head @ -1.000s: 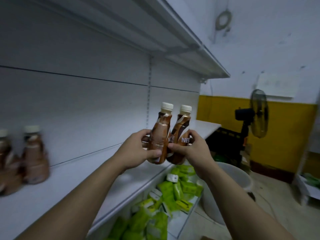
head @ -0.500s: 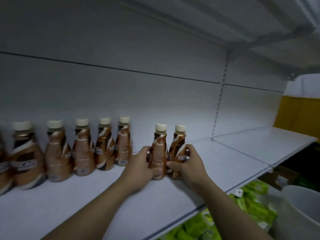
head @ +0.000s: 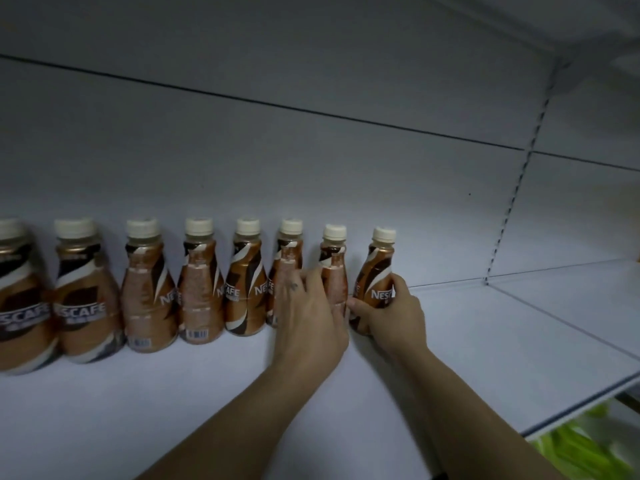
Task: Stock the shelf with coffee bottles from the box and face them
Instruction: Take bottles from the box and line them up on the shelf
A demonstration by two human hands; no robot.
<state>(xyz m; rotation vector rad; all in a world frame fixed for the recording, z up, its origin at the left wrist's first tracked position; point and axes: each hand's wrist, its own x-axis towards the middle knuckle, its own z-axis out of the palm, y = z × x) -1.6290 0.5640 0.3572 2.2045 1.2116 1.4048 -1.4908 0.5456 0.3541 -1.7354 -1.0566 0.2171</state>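
1. Under the front right corner of the white shelf (head: 173, 410), green packets (head: 581, 448) lie on a lower level; they are blurred.
2. Two bare forearms come over the front edge of the shelf and reach toward its back edge.
3. The left hand (head: 308, 323) is on the seventh bottle (head: 334, 271) of the row. Its grip is closed around the lower body of this bottle, with the thumb on the right side and the fingers on the left side. The fingers are blurred and pass in front of the sixth bottle.
4. The right hand (head: 394, 317) holds the last bottle (head: 375, 271), just beside the seventh one. Its grip is clamped on the bottle: the thumb lies across the front and the fingers curl around the right side. This bottle leans a little to the right, and part of the white brand lettering shows.
5. To the left, six other bottles (head: 201, 289) stand upright in one line along the back edge, all with cream caps. The first is cut by the frame edge. The first two show the lettering to the front; the third and fourth show the barcode side.
6. Behind the row is the grey back panel (head: 311, 168), and a slotted upright (head: 512, 209) divides it toward the right.
7. At the top right the underside of a higher shelf (head: 554, 15) is seen.
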